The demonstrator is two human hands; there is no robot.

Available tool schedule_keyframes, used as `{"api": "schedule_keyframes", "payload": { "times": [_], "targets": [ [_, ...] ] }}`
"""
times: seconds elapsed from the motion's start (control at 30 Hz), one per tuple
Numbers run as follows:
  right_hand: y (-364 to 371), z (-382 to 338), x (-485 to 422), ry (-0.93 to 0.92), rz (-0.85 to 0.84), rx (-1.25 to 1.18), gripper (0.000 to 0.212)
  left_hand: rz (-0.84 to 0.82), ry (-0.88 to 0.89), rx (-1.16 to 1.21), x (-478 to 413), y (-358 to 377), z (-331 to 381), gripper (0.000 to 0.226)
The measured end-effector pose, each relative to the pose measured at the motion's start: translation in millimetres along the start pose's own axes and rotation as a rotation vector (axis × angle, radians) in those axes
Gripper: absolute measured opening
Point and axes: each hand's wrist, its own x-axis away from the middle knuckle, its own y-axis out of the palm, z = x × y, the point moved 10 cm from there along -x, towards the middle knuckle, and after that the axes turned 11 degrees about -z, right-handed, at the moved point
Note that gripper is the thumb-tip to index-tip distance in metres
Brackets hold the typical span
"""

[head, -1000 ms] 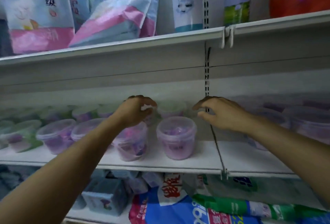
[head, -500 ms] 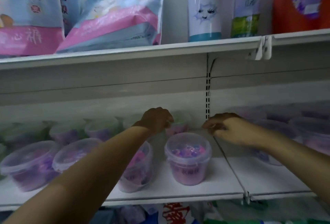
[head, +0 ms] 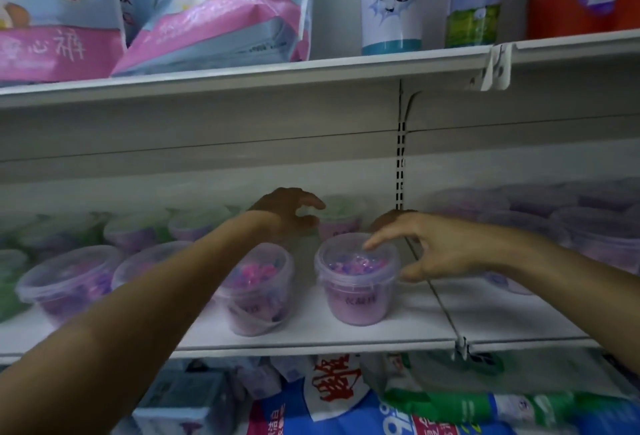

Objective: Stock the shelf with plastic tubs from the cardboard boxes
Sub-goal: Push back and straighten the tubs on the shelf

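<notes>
On the white shelf, near its front edge, stands a lidded purple tub. The right hand spreads open over its lid, gripping nothing. Farther back, the left hand curls open, empty, just beside a rear tub.

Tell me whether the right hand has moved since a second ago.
Yes. The right hand has pulled back from beside the slotted upright toward the shelf front, fingers now spread over the front tub.

"心裤" on the pink bag, "级" higher up on it.
</notes>
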Motion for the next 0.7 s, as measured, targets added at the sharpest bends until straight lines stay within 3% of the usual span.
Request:
{"api": "schedule_keyframes", "payload": {
  "times": [0.13,0.3,0.47,0.7],
  "targets": [
    [7,-13,-6,-0.008,0.073,0.102,0.055,0.039,-0.013,-0.011,52,-14,-14,0.034],
    [4,-15,-20,-0.043,0.153,0.168,0.056,-0.042,-0.065,-0.005,97,-13,-28,0.033],
    [1,-13,-34,-0.074,0.154,0.184,0.052,-0.084,-0.107,0.114,123,-10,-34,0.064],
    [-5,-10,-40,-0.058,0.132,0.189,0.055,-0.048,-0.114,0.153,129,-10,-47,0.047]
  ]
}}
